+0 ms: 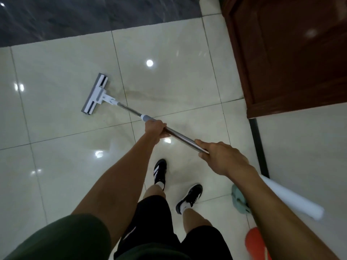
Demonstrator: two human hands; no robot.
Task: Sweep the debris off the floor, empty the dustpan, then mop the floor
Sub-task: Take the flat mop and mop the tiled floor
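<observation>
A flat mop with a white and grey head (95, 94) lies on the glossy cream tile floor (56, 147) ahead and to the left of me. Its metal handle (180, 136) runs back toward me on a slant. My left hand (155, 129) grips the handle just behind the grey collar. My right hand (221, 158) grips the handle's near end. A faint brownish streak (150, 95) marks the tiles to the right of the mop head.
A dark wooden door or cabinet (293, 59) stands at the right. Dark marble flooring (75, 17) begins beyond the tiles. By my right arm are a white handle (293, 197), a teal cloth-like thing (238, 197) and an orange object (257, 244). My feet (161, 173) stand below the handle.
</observation>
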